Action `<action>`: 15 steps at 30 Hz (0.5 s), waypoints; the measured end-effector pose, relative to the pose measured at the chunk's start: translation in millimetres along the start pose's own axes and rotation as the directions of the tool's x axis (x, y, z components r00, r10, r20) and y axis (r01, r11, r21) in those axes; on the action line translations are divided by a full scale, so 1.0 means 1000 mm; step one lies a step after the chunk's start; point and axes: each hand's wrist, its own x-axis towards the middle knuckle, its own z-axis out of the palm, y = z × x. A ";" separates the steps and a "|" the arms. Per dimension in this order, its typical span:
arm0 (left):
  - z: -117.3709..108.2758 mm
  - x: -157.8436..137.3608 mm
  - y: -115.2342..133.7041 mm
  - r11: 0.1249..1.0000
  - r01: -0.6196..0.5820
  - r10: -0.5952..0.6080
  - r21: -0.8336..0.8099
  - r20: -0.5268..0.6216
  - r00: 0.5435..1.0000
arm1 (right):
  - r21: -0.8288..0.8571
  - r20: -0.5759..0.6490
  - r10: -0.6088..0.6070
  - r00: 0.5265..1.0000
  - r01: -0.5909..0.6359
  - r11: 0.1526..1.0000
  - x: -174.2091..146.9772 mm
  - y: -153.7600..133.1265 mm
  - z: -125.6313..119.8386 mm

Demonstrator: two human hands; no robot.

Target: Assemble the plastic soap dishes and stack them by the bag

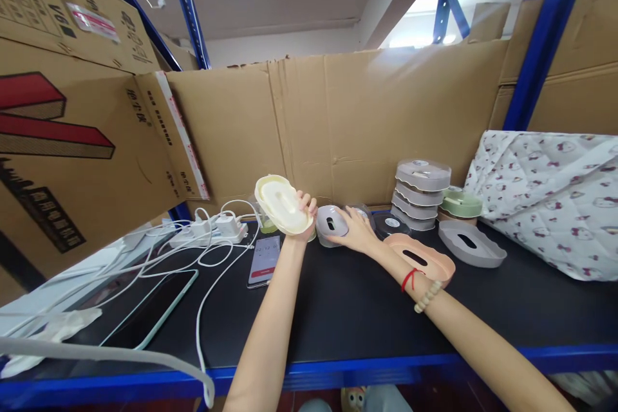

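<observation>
My left hand (308, 206) is closed on the edge of a cream oval dish (280, 203) with a wavy rim, raised and tilted above the table. To its right, my right hand (358, 230) has its thumb and fingers round the right side of a small pale grey oval piece with a dark slot (328, 215), which is low over or on the table; I cannot tell which. Beside my right forearm lies a peach wavy tray (440, 264) with a long slot. Behind my right hand are a clear-covered piece (364, 211) and a dark round-edged one (392, 224).
At the right stand a stack of grey oval containers (422, 194), a green-lidded container (462, 206), a grey wavy tray (473, 248) and a patterned quilted cloth (545, 206). On the left lie a phone (264, 261), a tablet (152, 309) and tangled white cables (205, 296). Cardboard (367, 122) walls the back.
</observation>
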 end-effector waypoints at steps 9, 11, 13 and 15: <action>0.007 0.003 -0.010 0.972 -0.029 0.066 0.233 -0.149 0.987 | 0.234 -0.002 -0.209 0.978 0.204 0.950 -0.002 -0.002 0.004; 0.009 0.003 -0.011 0.964 -0.053 0.101 0.260 -0.174 0.980 | 0.323 -0.049 -0.175 0.983 0.181 0.929 -0.004 0.004 0.001; 0.008 0.004 -0.012 0.962 -0.068 0.125 0.263 -0.207 0.970 | 0.428 -0.116 -0.118 0.986 0.157 0.890 -0.004 0.008 -0.004; 0.004 0.006 -0.013 0.966 -0.058 0.119 0.254 -0.234 0.965 | 0.559 -0.206 0.010 0.978 0.109 0.822 -0.002 0.011 -0.009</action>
